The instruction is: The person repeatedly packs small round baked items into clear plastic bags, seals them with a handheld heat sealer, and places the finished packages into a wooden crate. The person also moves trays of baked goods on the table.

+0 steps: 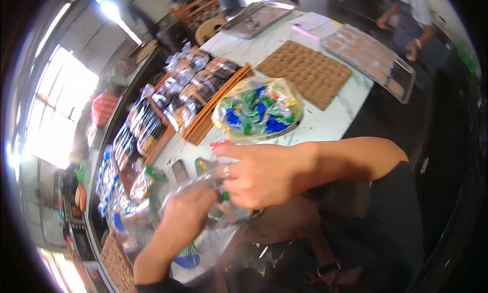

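My left hand (187,212) has its fingers closed on a clear plastic bag (229,221), low in front of me at the table's edge. Across from it, my right hand (262,175), with a ring on one finger, grips the same bag from the right side. Some green shows inside the bag between the hands; its contents are mostly hidden. A small red piece (219,145) pokes out by the right hand's fingertips. Just beyond the hands sits a yellow plastic bag (295,97), open, filled with blue, green and clear crumpled packets. A dark phone-like object (179,171) lies near my left hand.
Wooden crates (206,122) of bagged baked goods stand at left. More packages with blue tops (105,186) line the left edge. Beyond are a brown slab of small rounds (305,72), a tray of flat rounds (361,54) and a metal tray (256,19). Another person (414,23) stands far right.
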`<state>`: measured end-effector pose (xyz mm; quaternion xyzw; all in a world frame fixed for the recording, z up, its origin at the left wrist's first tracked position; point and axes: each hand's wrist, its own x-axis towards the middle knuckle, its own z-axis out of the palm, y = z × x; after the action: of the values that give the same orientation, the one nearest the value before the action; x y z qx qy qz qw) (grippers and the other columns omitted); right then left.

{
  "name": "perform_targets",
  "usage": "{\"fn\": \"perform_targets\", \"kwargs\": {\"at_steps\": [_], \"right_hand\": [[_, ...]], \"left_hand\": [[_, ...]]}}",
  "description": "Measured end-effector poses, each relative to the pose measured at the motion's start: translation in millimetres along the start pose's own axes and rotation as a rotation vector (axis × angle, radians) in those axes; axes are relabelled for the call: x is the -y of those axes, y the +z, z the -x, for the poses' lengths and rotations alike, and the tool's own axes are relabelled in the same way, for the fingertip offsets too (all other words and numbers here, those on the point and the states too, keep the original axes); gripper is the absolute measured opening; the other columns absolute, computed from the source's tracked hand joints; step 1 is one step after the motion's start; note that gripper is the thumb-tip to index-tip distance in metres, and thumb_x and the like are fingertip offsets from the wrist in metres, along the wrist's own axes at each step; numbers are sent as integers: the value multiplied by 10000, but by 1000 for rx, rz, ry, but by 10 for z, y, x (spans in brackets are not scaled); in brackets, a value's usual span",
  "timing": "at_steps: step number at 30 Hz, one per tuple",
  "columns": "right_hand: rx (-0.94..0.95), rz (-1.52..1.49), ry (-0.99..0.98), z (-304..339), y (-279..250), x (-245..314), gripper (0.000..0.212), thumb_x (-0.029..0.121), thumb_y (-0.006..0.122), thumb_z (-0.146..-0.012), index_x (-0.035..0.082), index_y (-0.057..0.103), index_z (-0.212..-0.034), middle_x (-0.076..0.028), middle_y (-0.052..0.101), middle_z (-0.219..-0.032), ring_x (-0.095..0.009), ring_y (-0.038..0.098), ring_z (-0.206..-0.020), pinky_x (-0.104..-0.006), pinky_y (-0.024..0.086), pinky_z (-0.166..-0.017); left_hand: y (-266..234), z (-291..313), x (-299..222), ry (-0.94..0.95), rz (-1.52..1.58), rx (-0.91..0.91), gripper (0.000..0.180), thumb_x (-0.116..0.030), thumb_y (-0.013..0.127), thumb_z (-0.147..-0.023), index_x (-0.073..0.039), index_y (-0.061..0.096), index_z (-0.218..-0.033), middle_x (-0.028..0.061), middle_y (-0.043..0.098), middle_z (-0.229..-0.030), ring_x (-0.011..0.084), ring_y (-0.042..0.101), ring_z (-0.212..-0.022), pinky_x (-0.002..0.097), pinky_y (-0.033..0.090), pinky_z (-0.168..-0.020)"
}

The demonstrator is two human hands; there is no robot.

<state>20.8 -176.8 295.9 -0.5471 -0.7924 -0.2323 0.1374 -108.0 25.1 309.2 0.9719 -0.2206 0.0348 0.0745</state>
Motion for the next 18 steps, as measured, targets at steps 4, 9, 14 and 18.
{"fn": "perform_targets", "kwargs": {"at_steps": [4, 9, 14, 18], "right_hand": [[-58, 88, -40, -44, -44, 28, 152, 209, 610, -721, 116, 701, -645, -35, 677, -729, -216, 632, -909, -420, 362, -909], [-46, 164, 1, -68, -44, 27, 143, 212, 615, -692, 111, 700, -637, -40, 658, -703, -213, 649, -802, -434, 409, -858], [6, 88, 110, -41, 33, 15, 163, 220, 625, -672, 63, 661, -642, -65, 603, -646, -263, 659, -609, -410, 499, -531], [78, -36, 150, -14, 111, 25, 152, 177, 628, -701, 30, 645, -665, -122, 604, -678, -304, 660, -587, -420, 511, -464]], "left_hand": [[-17, 48, -13, -17, -198, 292, 151, -15, 597, -709, -89, 612, -840, 85, 641, -841, 288, 643, -625, 398, 488, -523], [-86, 1, -70, 15, -157, 243, 163, 4, 595, -699, -67, 632, -841, 93, 642, -785, 290, 649, -618, 395, 501, -534], [-161, -83, -6, -32, -8, -334, 226, 65, 570, -694, -53, 633, -876, 128, 641, -760, 337, 650, -654, 416, 525, -599], [-157, -100, 38, -33, -187, -59, 278, 112, 570, -664, -40, 650, -883, 136, 658, -761, 322, 660, -653, 390, 532, -607]]}}
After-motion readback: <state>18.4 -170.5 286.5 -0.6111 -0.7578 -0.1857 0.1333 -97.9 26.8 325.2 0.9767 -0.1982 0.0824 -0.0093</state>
